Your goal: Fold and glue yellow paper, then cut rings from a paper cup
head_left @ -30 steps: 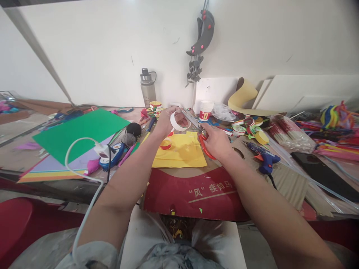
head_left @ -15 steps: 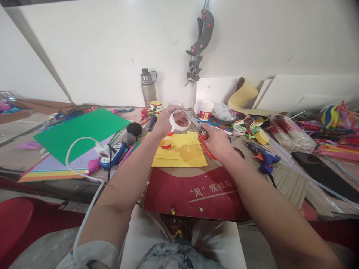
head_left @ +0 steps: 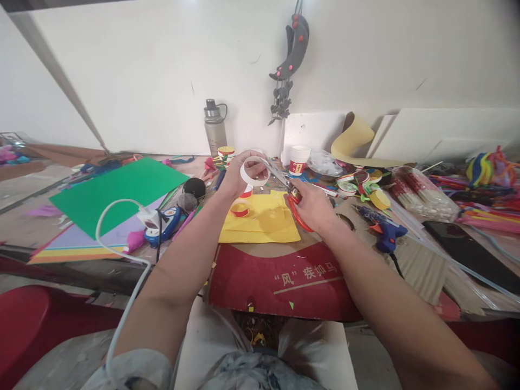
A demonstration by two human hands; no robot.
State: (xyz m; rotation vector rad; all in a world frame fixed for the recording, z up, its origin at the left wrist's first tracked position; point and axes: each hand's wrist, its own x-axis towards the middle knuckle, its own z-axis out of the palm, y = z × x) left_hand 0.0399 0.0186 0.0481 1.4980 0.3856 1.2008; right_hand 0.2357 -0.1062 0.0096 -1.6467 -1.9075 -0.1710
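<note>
My left hand [head_left: 238, 176] is closed round a white paper ring [head_left: 252, 172], held up above the yellow paper sheet [head_left: 262, 222]. My right hand [head_left: 312, 206] grips red-handled scissors [head_left: 296, 208] whose blades [head_left: 278, 174] reach up to the ring's right edge. A small red and yellow ring [head_left: 239, 208] lies on the yellow sheet below my left hand. Both hands work over a red printed cardboard piece [head_left: 284, 279] at the table's front.
Green and purple paper sheets [head_left: 117, 192] lie left, with a white cable [head_left: 122, 260] and a blue glue gun [head_left: 164, 225]. Another blue glue gun [head_left: 384, 230], stick bundles [head_left: 422, 195], a black phone [head_left: 467, 252] lie right. A grey bottle [head_left: 214, 127] and paper cup [head_left: 299, 160] stand behind.
My left hand has shifted the white ring slightly left and up, turning it. The scissors stay at the ring's edge; my right hand has barely moved.
</note>
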